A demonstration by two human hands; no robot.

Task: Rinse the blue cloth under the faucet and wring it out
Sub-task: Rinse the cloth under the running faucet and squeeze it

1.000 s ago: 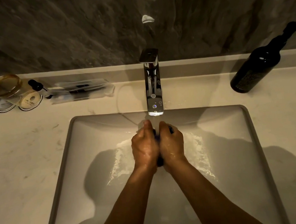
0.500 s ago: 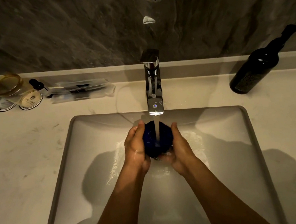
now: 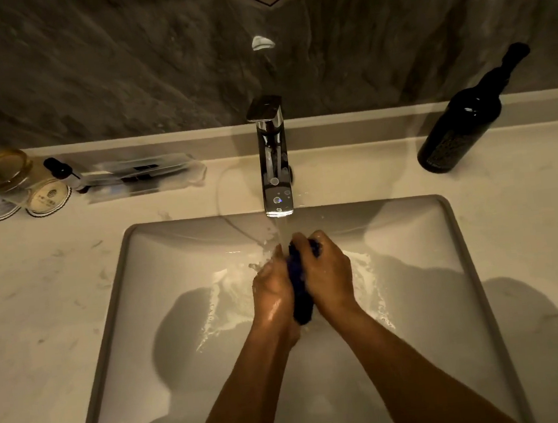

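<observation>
The blue cloth [image 3: 299, 285] is bunched into a narrow roll between my two hands, over the middle of the white sink [image 3: 186, 324]. My left hand [image 3: 272, 291] presses against its left side with fingers wrapped on it. My right hand [image 3: 328, 271] grips its right side, fingers curled over the top. The chrome faucet [image 3: 274, 163] runs, and its stream falls on the cloth's top end and my fingers. Most of the cloth is hidden by my hands.
A dark wine bottle [image 3: 461, 126] stands on the counter at the right. At the back left lie a clear packet [image 3: 143, 177], round coasters [image 3: 46, 201] and a glass jar [image 3: 5, 171]. Water splashes in the basin around my hands.
Half a second ago my hands were spread, cupping the open cloth under the stream. They have since closed together and squeezed the cloth into a tight roll.
</observation>
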